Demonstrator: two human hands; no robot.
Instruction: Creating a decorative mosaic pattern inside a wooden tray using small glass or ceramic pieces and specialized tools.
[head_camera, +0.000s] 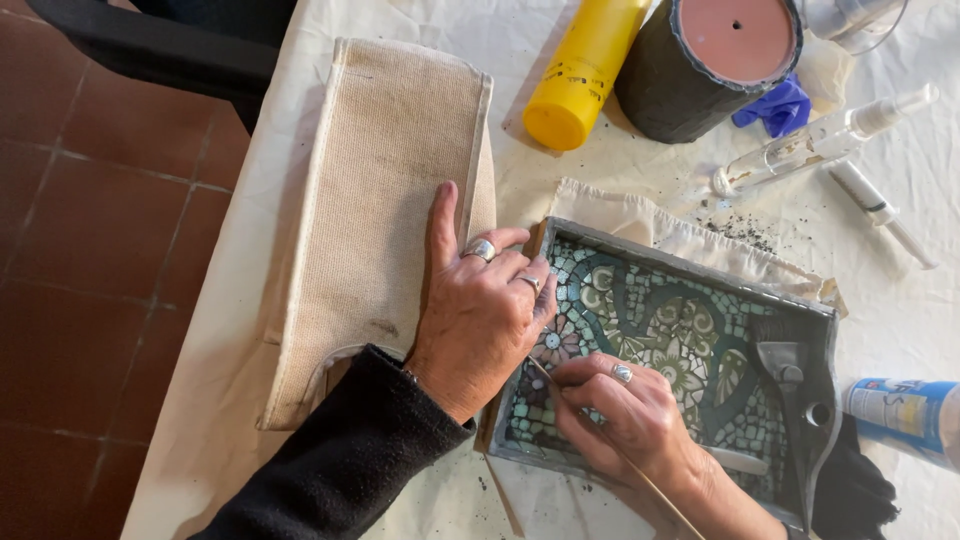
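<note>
Head view: right hand (625, 410) pokes thin stick (600, 430) into mosaic tray (690, 330).

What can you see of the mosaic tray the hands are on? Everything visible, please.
The mosaic tray is a shallow rectangle with a grey raised rim, lying flat and skewed on a cream cloth on the table. Its floor is covered in small teal, pale green and white tiles with flower motifs and dark curving bands. Dark grey grout smears its right end. The left hand grips its left edge; the right hand rests inside, working a thin wooden stick on the tiles.
</note>
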